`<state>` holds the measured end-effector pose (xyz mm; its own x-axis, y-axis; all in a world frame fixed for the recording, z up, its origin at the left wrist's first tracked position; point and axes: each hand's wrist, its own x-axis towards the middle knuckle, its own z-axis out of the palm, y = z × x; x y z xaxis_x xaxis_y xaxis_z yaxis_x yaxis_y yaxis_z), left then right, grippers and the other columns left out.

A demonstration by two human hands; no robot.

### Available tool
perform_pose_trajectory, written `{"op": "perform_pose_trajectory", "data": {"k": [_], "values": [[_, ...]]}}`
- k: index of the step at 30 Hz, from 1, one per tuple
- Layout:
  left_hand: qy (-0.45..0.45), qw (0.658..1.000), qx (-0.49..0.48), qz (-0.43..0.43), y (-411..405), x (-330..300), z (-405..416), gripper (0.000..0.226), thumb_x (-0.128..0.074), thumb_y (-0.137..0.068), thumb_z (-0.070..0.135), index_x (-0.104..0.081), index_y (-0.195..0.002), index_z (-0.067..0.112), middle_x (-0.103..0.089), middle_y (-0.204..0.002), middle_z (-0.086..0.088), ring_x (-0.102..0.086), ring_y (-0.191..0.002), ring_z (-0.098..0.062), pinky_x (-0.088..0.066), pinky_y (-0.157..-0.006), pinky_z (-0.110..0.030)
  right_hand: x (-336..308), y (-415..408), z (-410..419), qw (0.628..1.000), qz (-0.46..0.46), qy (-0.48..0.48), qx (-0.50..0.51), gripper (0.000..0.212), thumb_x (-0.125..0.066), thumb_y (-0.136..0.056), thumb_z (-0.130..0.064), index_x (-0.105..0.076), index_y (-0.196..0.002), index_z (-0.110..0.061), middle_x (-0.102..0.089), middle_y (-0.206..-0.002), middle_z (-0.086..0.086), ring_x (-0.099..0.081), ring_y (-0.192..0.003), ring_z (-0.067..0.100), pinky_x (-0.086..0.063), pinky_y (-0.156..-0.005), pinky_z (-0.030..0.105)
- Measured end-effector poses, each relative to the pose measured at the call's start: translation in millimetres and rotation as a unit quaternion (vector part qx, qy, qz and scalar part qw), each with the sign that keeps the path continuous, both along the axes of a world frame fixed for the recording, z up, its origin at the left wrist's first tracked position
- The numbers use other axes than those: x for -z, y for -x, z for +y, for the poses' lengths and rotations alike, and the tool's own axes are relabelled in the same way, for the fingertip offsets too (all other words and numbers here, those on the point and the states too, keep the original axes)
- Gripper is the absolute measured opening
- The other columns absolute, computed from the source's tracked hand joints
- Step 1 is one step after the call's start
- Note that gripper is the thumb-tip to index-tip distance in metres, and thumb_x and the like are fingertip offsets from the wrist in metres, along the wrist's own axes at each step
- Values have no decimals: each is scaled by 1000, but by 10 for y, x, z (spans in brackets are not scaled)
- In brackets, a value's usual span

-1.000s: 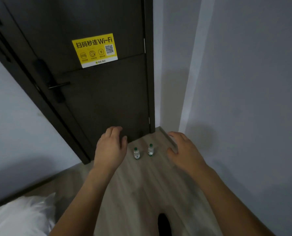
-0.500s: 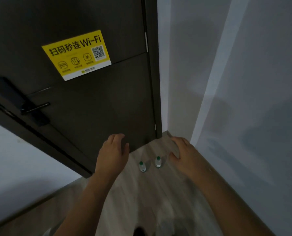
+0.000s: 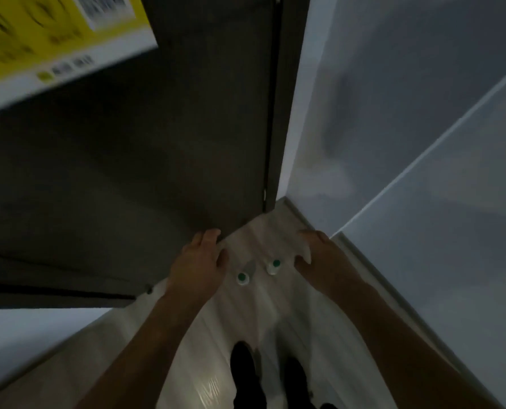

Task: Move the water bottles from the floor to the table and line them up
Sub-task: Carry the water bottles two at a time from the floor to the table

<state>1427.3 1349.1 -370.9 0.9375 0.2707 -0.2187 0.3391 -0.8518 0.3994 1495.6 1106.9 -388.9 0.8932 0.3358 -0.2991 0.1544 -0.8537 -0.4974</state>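
Both hands, left hand [image 3: 198,262] and right hand [image 3: 319,255], now lower, closer around the bottles [image 3: 257,271].

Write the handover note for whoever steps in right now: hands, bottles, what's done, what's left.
Left hand: empty, fingers loosely spread, beside the left bottle, not touching it.
Right hand: empty, fingers loosely curled, beside the right bottle, not touching it.
Bottles: both upright on the wooden floor, side by side near the dark door, green caps up.
Done: nothing moved yet; no table in view.
Left: grip both bottles, carry them to the table, line them up.
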Motion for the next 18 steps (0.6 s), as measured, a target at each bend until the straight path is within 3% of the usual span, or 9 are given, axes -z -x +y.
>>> {"op": "perform_pose_trajectory", "data": {"k": [5, 8, 11, 15, 18], "values": [[-13, 998, 45, 48, -471, 1609, 178, 50, -58, -95, 37, -48, -139, 14, -60, -126, -12, -60, -109, -27, -48, -84, -35, 1539, -534, 249, 997, 53, 62, -6, 58, -59, -91, -35, -38, -144, -24, -44, -145, 2, -54, -120, 21, -46, -95, 32], [-30, 992, 74, 97, -679, 2770, 196, 51, -53, -98, 42, -42, -141, 16, -59, -124, -9, -61, -103, -20, -45, -76, -26, 2666, -748, 304, 992, 81, 94, -18, 60, -61, -90, -34, -37, -144, -24, -46, -143, 3, -55, -117, 22, -48, -92, 34], [-43, 983, 91, 152, -790, 3906, 122, 56, -49, -99, 48, -35, -144, 17, -57, -126, -7, -60, -102, -19, -48, -72, -27, 3786, -893, 327, 987, 106, 116, -26, 64, -62, -90, -37, -32, -145, -26, -47, -139, 6, -57, -111, 23, -51, -88, 35], [-72, 966, 96, 231, -792, 5155, -34, 71, -47, -97, 55, -21, -153, 21, -48, -137, -10, -53, -117, -25, -51, -86, -37, 5035, -978, 345, 978, 143, 148, -27, 66, -58, -92, -45, -23, -146, -30, -52, -127, 9, -60, -99, 25, -55, -79, 40], [-124, 955, 88, 255, -670, 5736, -76, 73, -45, -96, 59, -17, -154, 23, -51, -132, -10, -53, -115, -26, -49, -84, -35, 5655, -974, 338, 974, 146, 172, -18, 62, -52, -94, -50, -25, -144, -25, -55, -121, 10, -61, -95, 26, -52, -75, 36]]}}
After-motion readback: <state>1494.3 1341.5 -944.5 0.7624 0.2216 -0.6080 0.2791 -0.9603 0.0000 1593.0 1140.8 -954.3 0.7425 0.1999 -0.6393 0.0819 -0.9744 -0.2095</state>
